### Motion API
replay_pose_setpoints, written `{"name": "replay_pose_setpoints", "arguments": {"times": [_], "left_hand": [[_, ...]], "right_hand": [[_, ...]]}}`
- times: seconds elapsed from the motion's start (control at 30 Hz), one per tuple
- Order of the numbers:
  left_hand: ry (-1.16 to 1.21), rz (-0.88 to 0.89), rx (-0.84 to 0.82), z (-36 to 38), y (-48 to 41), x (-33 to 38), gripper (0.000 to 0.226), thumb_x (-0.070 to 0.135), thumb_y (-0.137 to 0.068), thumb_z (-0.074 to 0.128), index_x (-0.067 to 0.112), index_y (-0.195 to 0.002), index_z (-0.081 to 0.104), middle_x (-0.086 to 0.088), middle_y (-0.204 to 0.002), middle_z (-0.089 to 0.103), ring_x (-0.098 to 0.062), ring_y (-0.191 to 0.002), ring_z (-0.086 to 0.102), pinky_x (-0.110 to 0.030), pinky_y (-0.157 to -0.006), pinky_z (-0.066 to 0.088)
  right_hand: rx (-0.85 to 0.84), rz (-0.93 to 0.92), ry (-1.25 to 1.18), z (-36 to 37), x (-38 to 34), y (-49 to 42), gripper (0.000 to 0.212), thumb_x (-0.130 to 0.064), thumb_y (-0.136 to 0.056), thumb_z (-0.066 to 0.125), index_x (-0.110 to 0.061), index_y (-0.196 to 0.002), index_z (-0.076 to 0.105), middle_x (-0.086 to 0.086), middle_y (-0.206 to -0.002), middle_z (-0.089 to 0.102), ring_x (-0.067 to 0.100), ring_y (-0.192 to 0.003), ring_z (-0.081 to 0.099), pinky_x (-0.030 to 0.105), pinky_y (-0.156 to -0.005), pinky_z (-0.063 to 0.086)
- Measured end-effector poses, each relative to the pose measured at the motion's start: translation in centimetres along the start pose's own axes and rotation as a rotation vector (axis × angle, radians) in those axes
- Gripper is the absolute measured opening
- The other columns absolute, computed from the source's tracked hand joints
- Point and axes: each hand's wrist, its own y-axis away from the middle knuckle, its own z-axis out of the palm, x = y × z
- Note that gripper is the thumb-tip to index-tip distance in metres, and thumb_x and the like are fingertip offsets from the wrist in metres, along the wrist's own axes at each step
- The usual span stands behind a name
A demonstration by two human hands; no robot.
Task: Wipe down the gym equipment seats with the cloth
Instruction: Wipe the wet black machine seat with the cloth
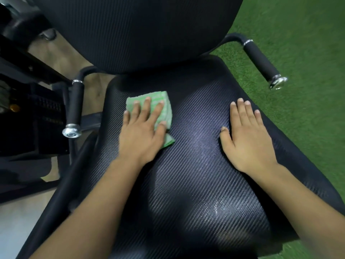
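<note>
A black textured seat pad (pixel 196 174) of a gym machine fills the middle of the view, with its black backrest (pixel 138 28) rising behind it. A folded green striped cloth (pixel 160 101) lies on the seat's far left part. My left hand (pixel 143 131) presses flat on the cloth with straight fingers. My right hand (pixel 246 135) rests flat on the seat's right side, fingers straight, holding nothing. A damp sheen shows on the seat between and below the hands.
Two black foam handles with chrome end caps flank the seat, the left handle (pixel 75 105) and the right handle (pixel 261 60). Green artificial turf (pixel 308 90) lies to the right. A dark machine frame (pixel 28 109) stands at the left over a pale floor.
</note>
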Motion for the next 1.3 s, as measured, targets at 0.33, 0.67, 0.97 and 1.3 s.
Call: {"name": "replay_pose_setpoints", "arguments": {"times": [0.33, 0.67, 0.97, 1.3], "left_hand": [[0.045, 0.082, 0.005, -0.4, 4.7, -3.6, 0.063, 0.056, -0.088, 0.014, 0.039, -0.148, 0.015, 0.006, -0.16, 0.01, -0.017, -0.148, 0.0, -0.042, -0.119, 0.002], [0.071, 0.149, -0.002, -0.4, 8.8, -3.7, 0.057, 0.055, -0.092, 0.017, 0.044, -0.148, 0.013, 0.011, -0.159, 0.004, -0.012, -0.147, -0.006, -0.034, -0.118, -0.004], [0.065, 0.165, -0.011, -0.2, 6.5, -1.1, 0.063, 0.053, -0.09, 0.012, 0.037, -0.151, 0.016, 0.005, -0.16, 0.006, -0.019, -0.148, -0.005, -0.04, -0.119, -0.005], [0.018, -0.02, 0.033, -0.7, 3.0, -3.3, 0.073, 0.056, -0.083, 0.005, 0.033, -0.151, 0.017, 0.0, -0.16, 0.01, -0.024, -0.148, 0.002, -0.041, -0.118, -0.001]], "right_hand": [[-0.012, -0.006, -0.084, -1.4, -1.3, 0.7, 0.072, -0.042, -0.091, 0.018, -0.005, -0.153, 0.011, 0.011, -0.161, 0.003, 0.019, -0.148, -0.003, 0.035, -0.12, -0.003], [-0.028, -0.127, -0.055, 0.8, -6.6, 2.4, 0.074, -0.043, -0.09, 0.008, -0.003, -0.152, 0.014, 0.014, -0.16, 0.007, 0.024, -0.148, 0.002, 0.036, -0.12, -0.002], [-0.029, -0.116, -0.035, 0.8, -6.7, 2.4, 0.074, -0.043, -0.089, 0.007, -0.004, -0.152, 0.013, 0.014, -0.16, 0.008, 0.023, -0.148, 0.002, 0.035, -0.119, -0.003], [-0.04, -0.107, -0.028, 0.7, -6.8, 2.4, 0.072, -0.043, -0.091, 0.006, -0.005, -0.152, 0.008, 0.013, -0.16, 0.003, 0.022, -0.148, -0.002, 0.035, -0.119, -0.005]]}}
